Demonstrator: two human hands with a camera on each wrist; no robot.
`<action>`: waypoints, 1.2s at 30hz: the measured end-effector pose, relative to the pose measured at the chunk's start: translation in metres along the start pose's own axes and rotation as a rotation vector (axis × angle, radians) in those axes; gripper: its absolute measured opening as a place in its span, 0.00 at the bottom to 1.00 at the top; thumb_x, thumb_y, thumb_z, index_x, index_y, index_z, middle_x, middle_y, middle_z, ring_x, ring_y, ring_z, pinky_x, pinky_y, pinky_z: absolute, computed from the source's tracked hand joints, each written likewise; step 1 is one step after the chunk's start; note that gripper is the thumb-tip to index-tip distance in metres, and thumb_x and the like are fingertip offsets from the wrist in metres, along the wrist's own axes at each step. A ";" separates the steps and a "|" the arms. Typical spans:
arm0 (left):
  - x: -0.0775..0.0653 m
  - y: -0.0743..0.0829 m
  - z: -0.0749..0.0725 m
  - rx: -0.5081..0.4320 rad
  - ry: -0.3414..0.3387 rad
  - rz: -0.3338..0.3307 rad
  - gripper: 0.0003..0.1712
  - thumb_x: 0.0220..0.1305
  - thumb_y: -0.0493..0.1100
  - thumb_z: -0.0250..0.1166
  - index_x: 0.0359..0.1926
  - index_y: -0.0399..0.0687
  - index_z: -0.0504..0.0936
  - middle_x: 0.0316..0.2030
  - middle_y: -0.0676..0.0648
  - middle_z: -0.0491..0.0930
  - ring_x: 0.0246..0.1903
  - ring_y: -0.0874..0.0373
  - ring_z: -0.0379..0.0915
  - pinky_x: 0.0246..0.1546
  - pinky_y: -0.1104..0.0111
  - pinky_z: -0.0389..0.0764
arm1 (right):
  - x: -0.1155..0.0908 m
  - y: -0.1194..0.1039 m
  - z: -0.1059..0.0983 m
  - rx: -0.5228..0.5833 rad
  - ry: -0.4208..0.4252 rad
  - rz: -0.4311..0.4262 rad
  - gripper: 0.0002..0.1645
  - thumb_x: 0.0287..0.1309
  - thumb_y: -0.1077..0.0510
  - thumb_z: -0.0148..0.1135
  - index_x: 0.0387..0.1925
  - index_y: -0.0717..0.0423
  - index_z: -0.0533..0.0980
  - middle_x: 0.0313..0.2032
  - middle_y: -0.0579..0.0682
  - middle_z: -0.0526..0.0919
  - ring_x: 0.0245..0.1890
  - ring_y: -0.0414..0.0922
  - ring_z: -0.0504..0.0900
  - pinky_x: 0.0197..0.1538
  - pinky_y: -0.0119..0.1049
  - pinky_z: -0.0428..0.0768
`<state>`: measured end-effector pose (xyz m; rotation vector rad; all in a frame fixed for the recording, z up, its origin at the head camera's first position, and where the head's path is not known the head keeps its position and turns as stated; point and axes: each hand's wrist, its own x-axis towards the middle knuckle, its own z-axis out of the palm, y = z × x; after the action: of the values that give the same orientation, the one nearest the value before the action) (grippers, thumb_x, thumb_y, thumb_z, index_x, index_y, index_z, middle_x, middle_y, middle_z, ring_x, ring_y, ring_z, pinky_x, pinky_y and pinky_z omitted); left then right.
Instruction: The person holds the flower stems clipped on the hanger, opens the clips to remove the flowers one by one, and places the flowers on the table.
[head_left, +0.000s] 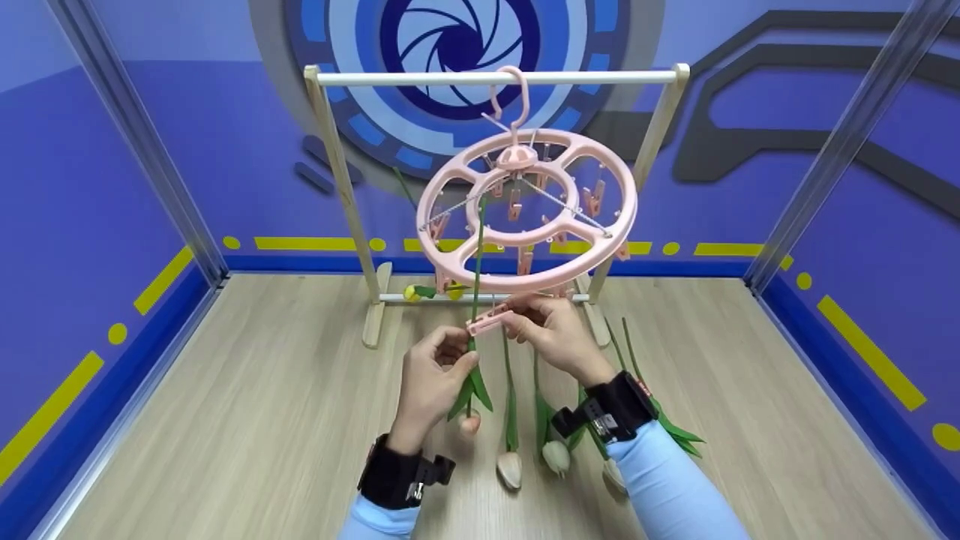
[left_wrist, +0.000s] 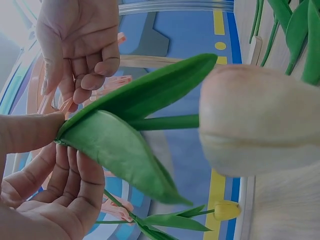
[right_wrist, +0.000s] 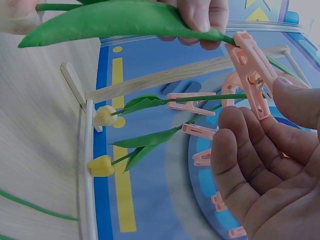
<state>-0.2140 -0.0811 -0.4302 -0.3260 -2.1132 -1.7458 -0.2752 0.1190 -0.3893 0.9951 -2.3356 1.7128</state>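
My left hand (head_left: pixel 435 375) pinches an artificial tulip by its green stem, just above the leaves. Its pale pink bloom (left_wrist: pixel 255 120) hangs downward, and the stem rises in front of the round pink clip hanger (head_left: pixel 525 281). Between thumb and fingers, my right hand (head_left: pixel 559 337) pinches a pink clothespin (right_wrist: pixel 250 70) at the hanger's near side. The clothespin's far end lies across the stem, right above the left fingertips. Behind, a yellow tulip (right_wrist: pixel 101 166) and a paler tulip (right_wrist: pixel 105 115) hang head down beside other pink pegs.
A white rod (head_left: pixel 600 77) on a wooden stand (head_left: pixel 337 150) carries the hanger by its hook. Several tulips lie on the wooden table, among them a white tulip (head_left: pixel 510 470) and a greenish-white tulip (head_left: pixel 556 456). Blue panels (head_left: pixel 847 247) enclose the table at the back and sides.
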 end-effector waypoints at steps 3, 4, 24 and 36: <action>0.000 0.000 0.000 0.011 0.002 0.008 0.09 0.61 0.27 0.70 0.42 0.34 0.83 0.33 0.42 0.83 0.32 0.55 0.77 0.35 0.71 0.79 | 0.000 0.000 0.000 0.000 -0.006 0.005 0.11 0.72 0.64 0.61 0.49 0.68 0.83 0.39 0.65 0.87 0.31 0.43 0.81 0.37 0.29 0.79; 0.000 0.000 0.000 0.014 0.003 0.012 0.09 0.61 0.27 0.70 0.42 0.34 0.83 0.33 0.42 0.83 0.32 0.56 0.78 0.35 0.71 0.79 | -0.001 0.000 0.000 0.001 -0.009 0.004 0.11 0.72 0.64 0.61 0.49 0.68 0.83 0.40 0.65 0.87 0.31 0.42 0.81 0.37 0.29 0.79; 0.000 -0.002 0.003 -0.016 -0.010 0.007 0.12 0.63 0.28 0.68 0.48 0.30 0.82 0.36 0.40 0.83 0.35 0.52 0.79 0.37 0.70 0.80 | -0.001 0.002 -0.001 -0.046 0.020 0.006 0.10 0.70 0.64 0.63 0.45 0.68 0.83 0.31 0.58 0.84 0.29 0.41 0.79 0.33 0.29 0.76; 0.000 -0.003 0.004 -0.029 -0.010 0.004 0.12 0.63 0.28 0.68 0.47 0.30 0.81 0.37 0.39 0.83 0.35 0.52 0.79 0.38 0.70 0.81 | 0.000 0.002 -0.001 -0.060 0.006 0.014 0.10 0.70 0.63 0.64 0.45 0.67 0.84 0.29 0.58 0.84 0.29 0.40 0.78 0.33 0.29 0.75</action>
<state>-0.2154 -0.0776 -0.4332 -0.3480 -2.0939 -1.7777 -0.2768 0.1203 -0.3900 0.9647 -2.3802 1.6370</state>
